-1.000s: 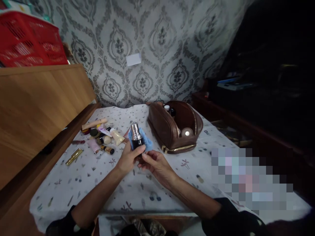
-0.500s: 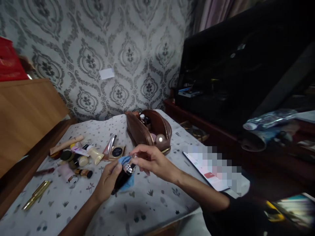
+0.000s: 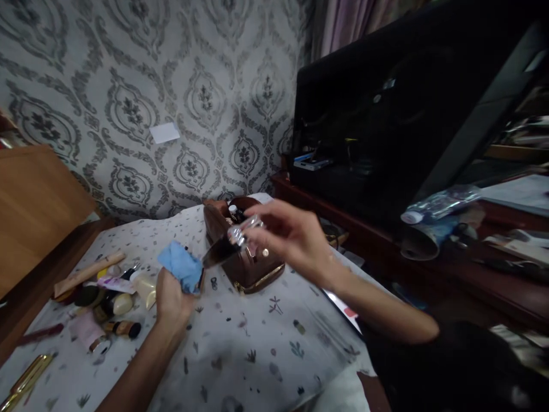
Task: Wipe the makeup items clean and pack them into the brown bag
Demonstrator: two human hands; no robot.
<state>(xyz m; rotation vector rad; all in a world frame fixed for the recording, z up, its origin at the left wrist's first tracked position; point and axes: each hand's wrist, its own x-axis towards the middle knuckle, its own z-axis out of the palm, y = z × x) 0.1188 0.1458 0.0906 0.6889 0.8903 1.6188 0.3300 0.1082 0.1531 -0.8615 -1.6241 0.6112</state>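
Observation:
My right hand (image 3: 291,234) pinches the clear, shiny cap of a dark bottle (image 3: 219,250), which is smeared by motion. The bottle tilts with its body to the lower left, in front of the brown cosmetic bag (image 3: 257,273). That bag lies open at the top, with a white-capped bottle (image 3: 233,210) showing inside. A blue cloth (image 3: 182,266) is bunched in my left hand (image 3: 171,300), its fingers mostly hidden behind the cloth. Just left of that hand lies a cream tube (image 3: 144,288).
Several cosmetics, among them a pink tube (image 3: 88,332) and a small black-capped bottle (image 3: 123,329), lie on the patterned tablecloth (image 3: 240,355). Gold tweezers-like pieces (image 3: 26,380) rest at the near left. A television (image 3: 364,131) and a plastic bottle (image 3: 444,205) stand to the right.
The dark bottle has left my left hand and the cloth. My right hand has carried it up and right, over to the bag. The view has turned somewhat right.

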